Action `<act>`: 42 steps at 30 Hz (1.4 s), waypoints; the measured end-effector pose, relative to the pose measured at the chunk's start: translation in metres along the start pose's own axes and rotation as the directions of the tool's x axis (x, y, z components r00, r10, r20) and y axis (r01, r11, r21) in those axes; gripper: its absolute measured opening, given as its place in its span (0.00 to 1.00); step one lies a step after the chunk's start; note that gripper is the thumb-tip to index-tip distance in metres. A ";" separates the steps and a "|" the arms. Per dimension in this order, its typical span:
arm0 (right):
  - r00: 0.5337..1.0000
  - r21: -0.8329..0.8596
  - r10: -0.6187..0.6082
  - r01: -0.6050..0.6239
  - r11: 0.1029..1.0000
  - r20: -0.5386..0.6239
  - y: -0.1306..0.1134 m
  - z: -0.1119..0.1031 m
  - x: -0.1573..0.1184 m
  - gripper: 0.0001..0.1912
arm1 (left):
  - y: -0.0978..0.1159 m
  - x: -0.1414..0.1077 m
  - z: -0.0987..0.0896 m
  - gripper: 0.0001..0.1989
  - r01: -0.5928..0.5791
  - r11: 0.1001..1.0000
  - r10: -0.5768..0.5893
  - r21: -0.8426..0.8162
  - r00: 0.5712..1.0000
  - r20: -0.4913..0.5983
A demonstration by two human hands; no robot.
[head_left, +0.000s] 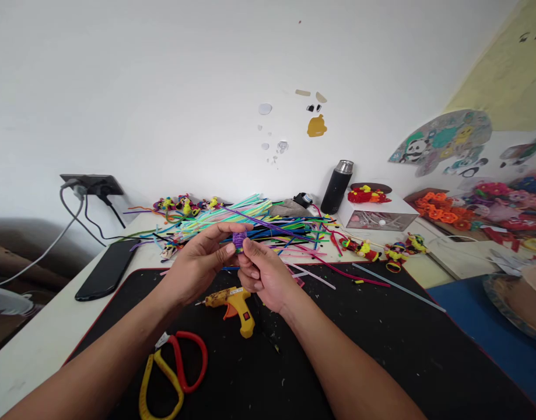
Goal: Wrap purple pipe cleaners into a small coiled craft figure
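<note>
A: Location of the purple piece (pixel 238 238)?

B: Between the fingertips of both hands, raised above the black mat (pixel 337 350), in front of the heap of fuzzy stems (pixel 289 226). Directly to the right of the left hand (pixel 195 262) and to the upper left of the right hand (pixel 270 277).

A: Nearer hand?

B: Neither. In contact with both, one from each side.

A: Orientation of the long axis?

B: Apparently close to upright in the view, crosswise to the line between the thumbs. Treat as approximate: ends partly covered by fingers. Small patch of yellow-green visible at the lower end.

A: State of the left hand?

B: Closed to a fine pinch on the purple piece. Index finger curled across the top; thumb tip against the lower left side. Opening about equal to the width of the piece.

A: State of the right hand?

B: Likewise closed on the purple piece. Thumb against the right side, remaining fingers folded beneath. Exact contact of the fingers behind: cannot tell, hidden from view.

A: Items about the hands?

B: Yellow glue gun (pixel 238 309) lying on the mat just below the hands, nozzle toward the left. Scissors (pixel 178 357) with one red and one yellow handle, nearer the wearer, partly under the left forearm. Phone (pixel 108 271) farther left, beside the mat.
</note>
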State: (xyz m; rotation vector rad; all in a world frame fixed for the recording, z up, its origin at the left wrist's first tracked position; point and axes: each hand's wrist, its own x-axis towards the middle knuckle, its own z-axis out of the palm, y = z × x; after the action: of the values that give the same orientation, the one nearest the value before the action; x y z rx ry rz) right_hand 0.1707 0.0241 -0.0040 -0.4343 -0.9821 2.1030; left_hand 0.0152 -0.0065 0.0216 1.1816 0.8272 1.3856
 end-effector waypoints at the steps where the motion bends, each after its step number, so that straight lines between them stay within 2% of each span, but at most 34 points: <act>1: 1.000 0.009 0.003 -0.003 1.000 0.006 0.000 0.000 0.000 0.31 | 0.001 0.000 0.001 0.13 0.000 1.000 0.000 -0.003 1.000 0.006; 6: 0.998 0.059 0.024 -0.027 0.998 0.063 -0.001 0.000 -0.001 0.31 | 0.004 -0.002 0.003 0.13 -0.008 0.999 0.009 -0.033 1.000 0.015; 13: 0.991 0.046 -0.011 0.005 0.999 0.132 0.002 -0.002 0.000 0.26 | 0.003 -0.004 0.004 0.15 0.007 0.990 0.012 -0.144 0.991 0.130; 18: 0.989 0.059 -0.031 0.023 0.998 0.147 0.005 -0.003 0.000 0.25 | 0.001 -0.005 0.008 0.18 0.059 0.962 -0.023 -0.267 0.990 0.136; 22: 0.990 0.065 -0.025 0.016 0.998 0.136 0.004 -0.002 -0.001 0.25 | 0.002 -0.006 0.010 0.21 0.086 0.956 -0.056 -0.279 0.992 0.114; 33: 0.993 0.039 0.005 -0.009 0.999 0.119 -0.003 -0.001 -0.005 0.27 | -0.001 -0.005 0.006 0.16 0.048 0.991 -0.034 -0.122 0.993 0.112; 38: 0.997 0.079 -0.021 0.015 0.997 0.080 -0.003 -0.002 -0.004 0.28 | -0.004 -0.003 0.002 0.15 -0.010 1.000 0.007 0.021 0.994 0.110; 42: 0.998 0.053 -0.018 0.016 0.998 0.052 -0.002 0.000 -0.003 0.29 | 0.008 -0.002 -0.008 0.17 0.007 0.983 -0.030 0.181 0.992 0.126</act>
State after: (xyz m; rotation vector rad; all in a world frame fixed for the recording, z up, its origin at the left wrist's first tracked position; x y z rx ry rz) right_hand 0.1739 0.0223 -0.0025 -0.3447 -0.9545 2.1292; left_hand 0.0050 -0.0084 0.0266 1.3844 0.8834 1.2249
